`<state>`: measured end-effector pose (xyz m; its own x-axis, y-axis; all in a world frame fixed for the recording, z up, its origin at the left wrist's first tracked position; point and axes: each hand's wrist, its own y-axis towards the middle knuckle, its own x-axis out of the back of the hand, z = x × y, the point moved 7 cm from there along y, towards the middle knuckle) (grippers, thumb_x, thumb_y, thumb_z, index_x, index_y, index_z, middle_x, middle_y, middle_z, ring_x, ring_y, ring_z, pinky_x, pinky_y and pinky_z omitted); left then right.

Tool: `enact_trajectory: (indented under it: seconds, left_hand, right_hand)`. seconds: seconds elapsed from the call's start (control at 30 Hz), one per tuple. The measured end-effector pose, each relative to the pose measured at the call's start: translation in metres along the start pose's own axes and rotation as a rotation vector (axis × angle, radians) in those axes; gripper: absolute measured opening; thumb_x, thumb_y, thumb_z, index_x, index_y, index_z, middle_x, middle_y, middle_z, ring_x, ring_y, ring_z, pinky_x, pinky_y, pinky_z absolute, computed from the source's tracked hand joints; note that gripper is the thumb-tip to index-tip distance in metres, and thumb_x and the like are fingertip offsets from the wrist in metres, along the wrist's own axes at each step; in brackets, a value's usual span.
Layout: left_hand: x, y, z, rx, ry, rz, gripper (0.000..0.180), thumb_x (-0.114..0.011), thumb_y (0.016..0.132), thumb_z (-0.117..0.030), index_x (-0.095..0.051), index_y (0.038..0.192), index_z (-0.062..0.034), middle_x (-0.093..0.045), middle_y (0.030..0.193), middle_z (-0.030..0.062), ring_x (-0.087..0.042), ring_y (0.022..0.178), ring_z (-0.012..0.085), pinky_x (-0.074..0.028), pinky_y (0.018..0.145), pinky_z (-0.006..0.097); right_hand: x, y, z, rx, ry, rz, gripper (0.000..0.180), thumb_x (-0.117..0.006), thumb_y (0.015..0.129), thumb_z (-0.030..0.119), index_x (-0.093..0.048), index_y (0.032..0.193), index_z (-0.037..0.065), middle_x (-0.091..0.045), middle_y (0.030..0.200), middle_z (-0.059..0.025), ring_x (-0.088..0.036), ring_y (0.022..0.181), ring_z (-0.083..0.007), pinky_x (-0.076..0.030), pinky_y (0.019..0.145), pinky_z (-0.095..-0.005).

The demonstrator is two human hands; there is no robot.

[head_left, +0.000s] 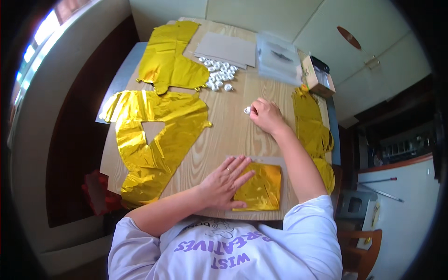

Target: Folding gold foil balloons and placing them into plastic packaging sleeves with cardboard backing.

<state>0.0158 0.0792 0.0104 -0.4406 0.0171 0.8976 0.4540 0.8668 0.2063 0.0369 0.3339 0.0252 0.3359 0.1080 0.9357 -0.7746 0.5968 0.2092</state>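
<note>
My left hand [225, 184] lies flat with its fingers spread, across the left part of a folded gold foil balloon [262, 186] at the table's near edge. Under that balloon the rim of a pale, flat sheet or bag shows. Farther off, over the right middle of the table, my right hand [267, 115] is closed in a pinch on a small white roll [247, 110], which looks like coiled ribbon. A heap of similar white rolls [219, 74] sits beyond it, to the left.
An unfolded four-shaped gold balloon [182, 133] covers the left side, with another gold balloon [170, 56] behind it. More gold foil [309, 121] lies along the right edge. Grey card sheets [226, 46], clear plastic bags [278, 56] and a box [317, 77] occupy the back.
</note>
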Motion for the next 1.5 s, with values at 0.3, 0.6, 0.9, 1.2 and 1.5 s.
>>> enact_trajectory:
  seconds: [0.3,0.6,0.9,1.2,1.5]
  left_hand:
    - [0.009,-0.001,-0.005,-0.045,0.015,-0.045,0.095,-0.053,0.087,-0.074,-0.045,0.147,-0.0017,-0.036,0.154,0.0266,-0.028,0.148,0.0439,-0.016,0.123,0.058]
    - [0.025,-0.014,-0.048,-0.224,0.031,-0.05,0.055,-0.078,0.077,-0.031,-0.062,0.121,-0.0024,-0.063,0.114,0.0133,-0.063,0.112,0.0331,-0.047,0.105,0.049]
    - [0.026,-0.012,-0.064,-0.346,0.127,-0.069,0.033,-0.072,0.073,-0.01,-0.065,0.104,-0.0015,-0.068,0.1,0.0121,-0.068,0.104,0.0326,-0.053,0.097,0.047]
    - [0.02,0.003,-0.018,-0.154,-0.27,-0.263,0.021,-0.073,0.078,-0.008,-0.067,0.097,-0.0019,-0.069,0.095,0.0137,-0.068,0.087,0.0333,-0.057,0.079,0.042]
    - [0.021,-0.007,-0.012,-0.03,-0.327,-0.337,0.023,-0.073,0.083,-0.008,-0.067,0.104,-0.0007,-0.068,0.095,0.0176,-0.069,0.079,0.0367,-0.058,0.07,0.041]
  right_hand:
    - [0.059,-0.203,0.043,-0.36,0.568,0.006,0.005,-0.066,0.085,0.002,-0.065,0.09,-0.001,-0.073,0.1,-0.0106,-0.069,0.083,-0.0168,-0.054,0.075,-0.0313]
    - [0.048,-0.234,0.072,-0.047,0.116,-0.262,0.013,-0.066,0.08,0.004,-0.063,0.092,0.002,-0.071,0.091,-0.0139,-0.068,0.085,-0.0331,-0.056,0.075,-0.0427]
    - [0.045,-0.242,0.073,-0.031,0.075,-0.359,0.013,-0.068,0.078,0.002,-0.058,0.086,0.005,-0.073,0.099,-0.0118,-0.069,0.088,-0.0327,-0.057,0.077,-0.0426]
    - [0.065,-0.258,0.033,-0.278,0.631,-0.32,0.011,-0.066,0.091,0.008,-0.066,0.1,0.001,-0.074,0.116,-0.0146,-0.072,0.098,-0.0214,-0.055,0.083,-0.0327]
    - [0.073,-0.315,0.108,-0.461,0.643,-0.305,0.007,-0.068,0.086,-0.001,-0.064,0.092,0.0,-0.064,0.079,-0.0089,-0.064,0.066,-0.0168,-0.052,0.063,-0.0297]
